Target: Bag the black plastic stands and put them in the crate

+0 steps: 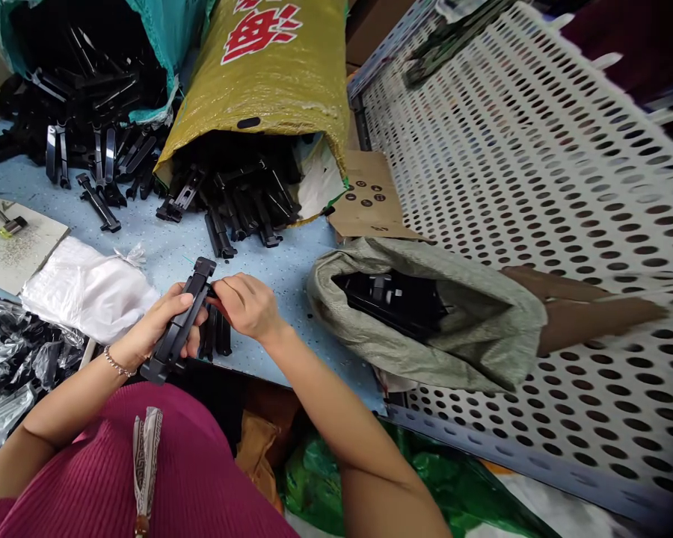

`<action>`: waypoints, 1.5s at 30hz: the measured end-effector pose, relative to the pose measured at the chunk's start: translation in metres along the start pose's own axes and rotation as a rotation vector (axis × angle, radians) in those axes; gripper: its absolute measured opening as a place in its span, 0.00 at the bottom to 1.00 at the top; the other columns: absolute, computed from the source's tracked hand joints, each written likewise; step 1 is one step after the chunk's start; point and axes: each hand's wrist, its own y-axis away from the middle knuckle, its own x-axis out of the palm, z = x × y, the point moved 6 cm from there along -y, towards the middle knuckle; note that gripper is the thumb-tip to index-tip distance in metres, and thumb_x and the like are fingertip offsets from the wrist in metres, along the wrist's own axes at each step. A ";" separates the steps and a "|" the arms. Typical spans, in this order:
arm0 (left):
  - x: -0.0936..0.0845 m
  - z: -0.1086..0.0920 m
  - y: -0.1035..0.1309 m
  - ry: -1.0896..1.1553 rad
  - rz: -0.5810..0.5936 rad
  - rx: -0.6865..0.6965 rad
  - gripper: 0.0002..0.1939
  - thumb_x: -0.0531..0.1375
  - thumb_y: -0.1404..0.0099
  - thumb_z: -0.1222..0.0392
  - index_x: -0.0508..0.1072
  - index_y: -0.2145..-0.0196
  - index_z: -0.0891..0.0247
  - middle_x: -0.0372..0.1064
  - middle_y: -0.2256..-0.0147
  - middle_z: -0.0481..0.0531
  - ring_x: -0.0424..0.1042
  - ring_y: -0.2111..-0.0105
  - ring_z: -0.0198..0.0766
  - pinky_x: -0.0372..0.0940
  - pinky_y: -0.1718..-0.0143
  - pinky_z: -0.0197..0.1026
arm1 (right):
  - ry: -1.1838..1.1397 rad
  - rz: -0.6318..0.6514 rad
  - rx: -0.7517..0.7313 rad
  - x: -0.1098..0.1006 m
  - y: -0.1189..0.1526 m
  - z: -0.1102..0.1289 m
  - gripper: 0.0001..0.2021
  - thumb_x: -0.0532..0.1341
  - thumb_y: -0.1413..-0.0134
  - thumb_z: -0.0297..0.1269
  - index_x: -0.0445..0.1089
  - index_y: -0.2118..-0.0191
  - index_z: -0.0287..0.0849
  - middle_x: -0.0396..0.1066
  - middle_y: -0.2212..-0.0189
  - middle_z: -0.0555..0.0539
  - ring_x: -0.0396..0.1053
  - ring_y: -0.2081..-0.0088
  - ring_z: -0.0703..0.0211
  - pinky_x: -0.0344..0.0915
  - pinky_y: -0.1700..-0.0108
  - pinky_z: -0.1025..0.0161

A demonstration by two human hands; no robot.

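My left hand (165,321) is wrapped round a long black plastic part (180,317), which is held at a slant near the table's front edge. Close beside its upper end, my right hand (247,305) is closed, with fingertips pinching a small dark piece against the part's side; its kind is hidden by the fingers. Just below my right hand, more black plastic parts (217,332) lie on the blue table (280,276). Farther back, many similar parts (247,198) spill out of a yellow woven sack (269,90).
A teal sack (171,45) spills black parts at the back left. On the right, an open grey-green sack (482,351) holds black pieces beside a white perforated panel (538,149). White bags (87,288) and a board with a brush (16,254) lie left.
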 end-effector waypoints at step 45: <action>-0.042 -0.006 -0.010 -0.055 -0.333 0.170 0.20 0.58 0.38 0.41 0.65 0.66 0.62 0.69 0.73 0.48 0.66 0.77 0.33 0.62 0.76 0.36 | -0.286 0.174 0.233 0.034 0.021 0.087 0.20 0.47 0.25 0.49 0.65 0.66 0.44 0.70 0.72 0.47 0.68 0.69 0.56 0.61 0.65 0.60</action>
